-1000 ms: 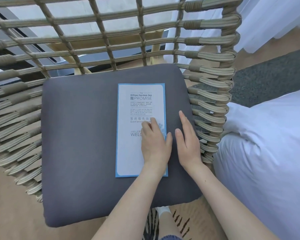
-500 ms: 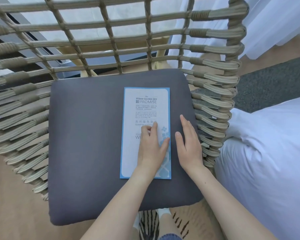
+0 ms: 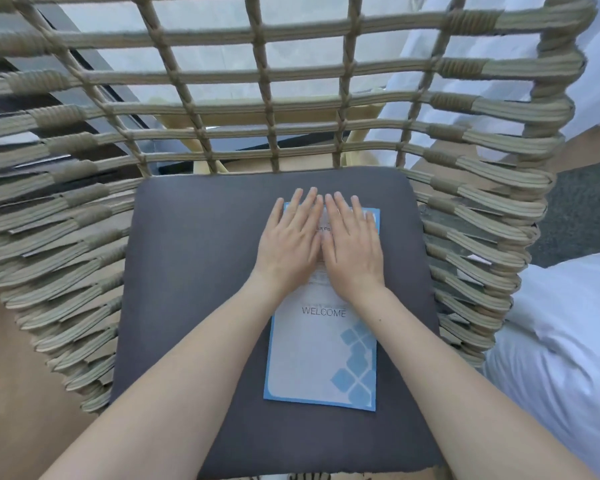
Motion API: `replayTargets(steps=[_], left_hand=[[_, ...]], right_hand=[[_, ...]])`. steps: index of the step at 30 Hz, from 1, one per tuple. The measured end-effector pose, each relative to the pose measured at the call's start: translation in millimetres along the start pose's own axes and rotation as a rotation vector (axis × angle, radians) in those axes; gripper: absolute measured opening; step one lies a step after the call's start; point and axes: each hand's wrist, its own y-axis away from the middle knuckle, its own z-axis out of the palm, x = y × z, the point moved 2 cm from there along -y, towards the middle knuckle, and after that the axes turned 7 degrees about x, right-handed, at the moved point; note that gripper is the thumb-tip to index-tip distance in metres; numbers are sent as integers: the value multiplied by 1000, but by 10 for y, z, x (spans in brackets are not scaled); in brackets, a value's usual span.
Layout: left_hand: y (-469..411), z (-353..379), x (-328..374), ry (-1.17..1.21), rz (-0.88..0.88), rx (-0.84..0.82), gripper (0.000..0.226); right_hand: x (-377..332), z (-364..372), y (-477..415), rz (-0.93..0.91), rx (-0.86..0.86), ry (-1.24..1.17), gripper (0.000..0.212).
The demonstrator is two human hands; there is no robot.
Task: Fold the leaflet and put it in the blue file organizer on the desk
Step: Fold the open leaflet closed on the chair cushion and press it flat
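Lying flat on the grey cushion (image 3: 194, 306) of a woven chair (image 3: 66, 237), the leaflet (image 3: 321, 358) sits right of the cushion's middle, its long sides running from the front edge toward the back edge and its near end, with the word WELCOME and a blue tile pattern, uncovered. The left hand (image 3: 289, 242) and the right hand (image 3: 352, 245) rest side by side on its far half, palms down, fingers stretched out flat and gripping nothing, thumbs touching at the middle and fingertips reaching the far end. White bedding (image 3: 561, 341) lies past the chair's right side.
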Motion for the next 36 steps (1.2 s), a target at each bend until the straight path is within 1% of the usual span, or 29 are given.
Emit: replayTargets(steps=[3, 7, 10, 15, 19, 22, 26, 28, 30, 32, 36], left_hand=[[-16, 240, -56, -9, 27, -44, 55], [0, 374, -103, 26, 19, -1, 59], [19, 344, -130, 62, 14, 9, 59], [205, 259, -381, 39, 7, -21, 61], [226, 347, -398, 39, 11, 10, 60], [223, 357, -403, 26, 6, -3, 61], [213, 159, -359, 17, -2, -44, 65], [262, 17, -319, 32, -20, -7, 65], [455, -91, -231, 50, -21, 60, 62], [796, -100, -69, 78, 24, 108, 60], [1471, 129, 309, 135, 86, 84, 55]], right_hand=[[70, 223, -32, -4, -10, 60, 54], [120, 358, -28, -28, 0, 106, 55], [156, 297, -6, -36, -4, 112, 59], [447, 125, 141, 15, -3, 163, 61], [521, 168, 181, 22, 18, 168, 63], [512, 184, 178, 22, 29, 168, 62], [513, 31, 160, 20, -40, 115, 61], [477, -101, 199, 24, -9, 108, 61], [375, -224, 354, 46, 63, 107, 61], [180, -243, 650, 52, 84, 64, 62], [-212, 41, 1328, 31, 5, 36, 59]])
